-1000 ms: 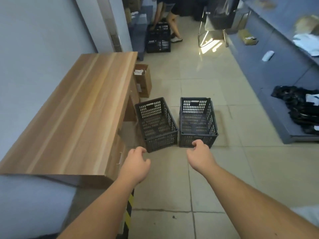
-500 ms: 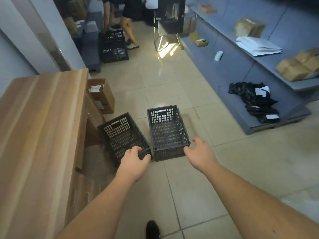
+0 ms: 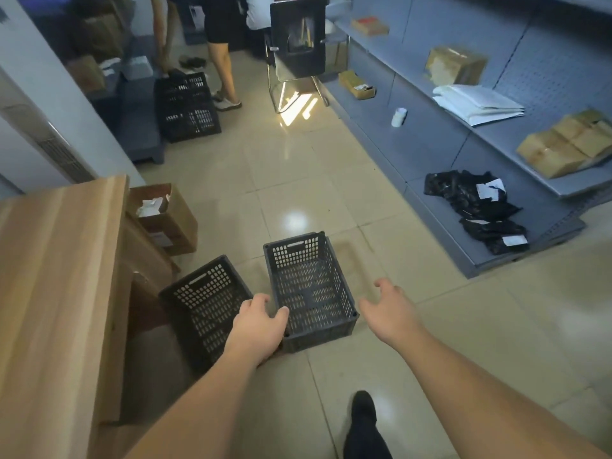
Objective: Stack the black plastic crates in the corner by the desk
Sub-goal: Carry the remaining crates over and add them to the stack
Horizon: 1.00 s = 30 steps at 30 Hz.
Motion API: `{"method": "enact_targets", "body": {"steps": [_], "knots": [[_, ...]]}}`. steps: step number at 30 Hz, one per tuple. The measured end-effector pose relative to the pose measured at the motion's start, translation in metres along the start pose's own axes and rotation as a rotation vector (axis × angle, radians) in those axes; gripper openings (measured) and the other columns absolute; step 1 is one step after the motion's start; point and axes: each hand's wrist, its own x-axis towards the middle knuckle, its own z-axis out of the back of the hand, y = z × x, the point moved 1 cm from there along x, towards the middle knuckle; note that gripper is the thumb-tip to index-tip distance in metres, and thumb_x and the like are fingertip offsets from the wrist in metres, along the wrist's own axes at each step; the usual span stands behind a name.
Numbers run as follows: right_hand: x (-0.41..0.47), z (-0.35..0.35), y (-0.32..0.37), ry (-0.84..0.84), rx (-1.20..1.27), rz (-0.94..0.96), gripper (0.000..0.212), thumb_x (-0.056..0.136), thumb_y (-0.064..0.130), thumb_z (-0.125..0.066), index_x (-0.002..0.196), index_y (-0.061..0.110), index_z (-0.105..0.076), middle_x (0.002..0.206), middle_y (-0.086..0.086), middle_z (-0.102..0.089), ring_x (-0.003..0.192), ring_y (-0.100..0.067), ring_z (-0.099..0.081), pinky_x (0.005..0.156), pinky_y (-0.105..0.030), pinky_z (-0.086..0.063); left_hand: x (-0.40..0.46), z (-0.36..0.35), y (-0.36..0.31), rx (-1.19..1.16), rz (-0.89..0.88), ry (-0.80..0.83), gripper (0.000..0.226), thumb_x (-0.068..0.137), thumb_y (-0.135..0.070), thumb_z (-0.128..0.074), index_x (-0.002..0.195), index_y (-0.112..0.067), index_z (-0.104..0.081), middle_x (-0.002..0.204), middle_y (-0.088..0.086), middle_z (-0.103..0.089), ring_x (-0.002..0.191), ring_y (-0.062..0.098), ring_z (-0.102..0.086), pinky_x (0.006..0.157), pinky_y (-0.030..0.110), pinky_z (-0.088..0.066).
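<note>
Cardboard box (image 3: 172, 223), chair (image 3: 299, 44), shelving (image 3: 463, 154)

You get dim, soft indoor light; glare patches on the floor tiles (image 3: 294, 221); wide-angle bending at edges; slight blur throughout.

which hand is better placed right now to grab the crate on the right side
Left. The left hand already reaches over the near left corner of the right crate, while the right hand hangs open beside it, apart from its rim.
</note>
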Motion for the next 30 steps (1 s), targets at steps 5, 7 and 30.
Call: {"method": "enact_targets", "body": {"steps": [5,7,30], "knots": [[0.083,0.008,0.013,0.082,-0.038,0.018,0.055,0.096,0.040,-0.052,0.145,0.018,-0.046,0.141,-0.013,-0.053,0.126,-0.035,-0.054,0.098,-0.041,-0.047,0.062,-0.007,-0.036,-0.014,0.072,-0.012,0.061,0.100,-0.050,-0.056,0.154,-0.026,-0.042,0.151,0.004,-0.045,0.115,0.025,-0.064,0.104,0.047,-0.055],[0.111,0.011,0.018,0.111,-0.062,0.017,0.054,0.096,0.040,-0.053,0.145,0.018,-0.045,0.139,-0.013,-0.054,0.125,-0.034,-0.054,0.096,-0.040,-0.047,0.081,-0.012,-0.044,-0.031,0.111,-0.007,0.061,0.101,-0.049,-0.056,0.155,-0.025,-0.042,0.153,0.005,-0.044,0.121,0.026,-0.061,0.108,0.047,-0.052],[0.357,-0.113,0.074,0.234,-0.087,-0.173,0.041,0.099,0.030,-0.057,0.135,0.010,-0.055,0.119,-0.012,-0.065,0.082,-0.025,-0.054,0.072,-0.031,-0.039,0.345,-0.040,0.008,-0.152,0.367,0.100,0.056,0.105,-0.042,-0.051,0.154,-0.017,-0.044,0.123,-0.006,-0.062,0.086,0.019,-0.071,0.063,0.030,-0.053]]}}
